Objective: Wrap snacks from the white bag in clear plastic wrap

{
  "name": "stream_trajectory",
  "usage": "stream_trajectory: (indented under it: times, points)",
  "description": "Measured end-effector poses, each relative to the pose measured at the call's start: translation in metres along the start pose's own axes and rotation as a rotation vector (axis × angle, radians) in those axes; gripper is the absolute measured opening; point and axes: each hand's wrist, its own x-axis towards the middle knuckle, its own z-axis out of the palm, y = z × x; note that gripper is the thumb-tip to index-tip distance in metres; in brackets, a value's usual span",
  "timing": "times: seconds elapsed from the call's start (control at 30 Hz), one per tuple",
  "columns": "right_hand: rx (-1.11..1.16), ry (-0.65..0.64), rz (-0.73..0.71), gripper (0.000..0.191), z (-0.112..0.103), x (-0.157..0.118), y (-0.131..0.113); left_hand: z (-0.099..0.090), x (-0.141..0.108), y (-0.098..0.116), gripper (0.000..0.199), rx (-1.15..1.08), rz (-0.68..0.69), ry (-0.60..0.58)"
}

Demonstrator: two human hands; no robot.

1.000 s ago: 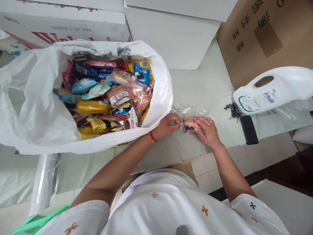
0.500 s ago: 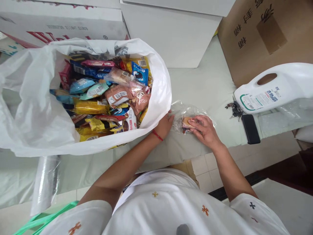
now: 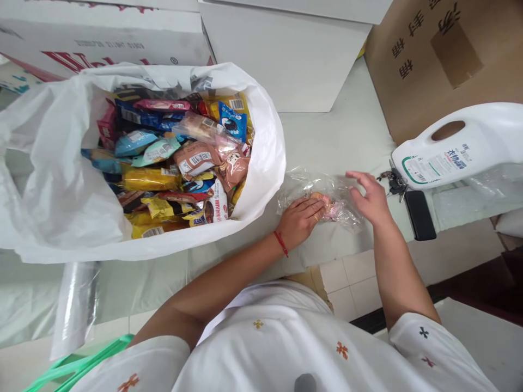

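On the pale green cloth lies a thin clear plastic bag (image 3: 298,182) with small wrapped snacks (image 3: 330,209), pinkish and orange, inside or under its film. My left hand (image 3: 301,220) rests flat on the bag, fingers stretched over the left part of the snacks and hiding some of them. Just off the bag's right side is my right hand (image 3: 370,198), its index finger and thumb apart and nothing visible in it. To the left stands a large white plastic bag (image 3: 267,147), wide open and full of packaged snacks (image 3: 151,178).
White cartons (image 3: 281,60) stand along the back, a brown cardboard box (image 3: 482,76) at the back right. A white detergent bottle (image 3: 482,139), keys (image 3: 394,182) and a black phone (image 3: 420,215) lie right. A clear plastic roll (image 3: 75,305) and green straps (image 3: 77,365) are lower left.
My left hand has moved right from beside the white bag onto the snacks. My right hand has let go of them and shifted right, and the clear bag lies more spread out.
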Motion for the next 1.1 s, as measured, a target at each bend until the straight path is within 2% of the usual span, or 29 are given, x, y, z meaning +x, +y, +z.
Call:
stream_trajectory:
  times: [0.07,0.13,0.2,0.27,0.33,0.43,0.53,0.67,0.8,0.9,0.97,1.0,1.03,1.1]
  points:
    - [-0.152,0.02,0.025,0.043,0.01,0.026,0.011,-0.001,0.0,-0.001,0.038,0.011,0.01,0.009]
    - [-0.22,-0.05,0.033,0.04,0.024,0.05,0.017,-0.003,0.001,0.0,0.037,0.03,0.018,0.02]
    - [-0.191,-0.13,0.017,0.026,0.033,0.069,0.016,-0.004,0.002,0.0,0.036,0.045,0.032,0.033]
    - [-0.109,-0.179,-0.006,0.017,0.029,0.079,0.009,-0.004,0.004,-0.001,0.036,0.048,0.05,0.044]
    - [-0.05,-0.202,-0.023,0.018,0.016,0.08,-0.003,-0.005,0.005,-0.002,0.036,0.044,0.059,0.048]
    - [-0.04,-0.227,-0.098,0.019,-0.007,0.065,-0.029,-0.006,0.006,-0.002,0.036,0.032,0.038,0.024]
    - [-0.077,-0.261,-0.253,0.021,-0.015,0.034,-0.052,-0.008,0.008,-0.002,0.036,0.007,0.01,0.006]
    - [-0.211,-0.288,-0.384,0.029,-0.002,-0.013,-0.061,-0.005,0.009,-0.004,0.032,-0.079,0.015,0.034]
    - [-0.266,-0.181,-0.427,0.032,0.016,-0.041,-0.051,-0.003,-0.001,-0.009,0.028,-0.368,0.058,0.203]
    - [-0.35,-0.148,-0.433,0.033,0.022,-0.047,-0.046,-0.018,-0.01,-0.007,0.028,-0.523,-0.046,0.412]
    - [-0.402,-0.163,-0.42,0.038,0.022,-0.047,-0.046,-0.037,-0.011,0.0,0.026,-0.46,-0.086,0.55]
    - [-0.416,-0.181,-0.411,0.042,0.023,-0.047,-0.046,-0.046,-0.009,0.006,0.025,-0.386,-0.065,0.587]
    - [-0.422,-0.201,-0.403,0.045,0.023,-0.047,-0.045,-0.054,-0.006,0.012,0.024,-0.298,-0.012,0.575]
    - [-0.424,-0.221,-0.382,0.046,0.024,-0.048,-0.042,-0.063,0.003,0.024,0.026,-0.138,0.123,0.405]
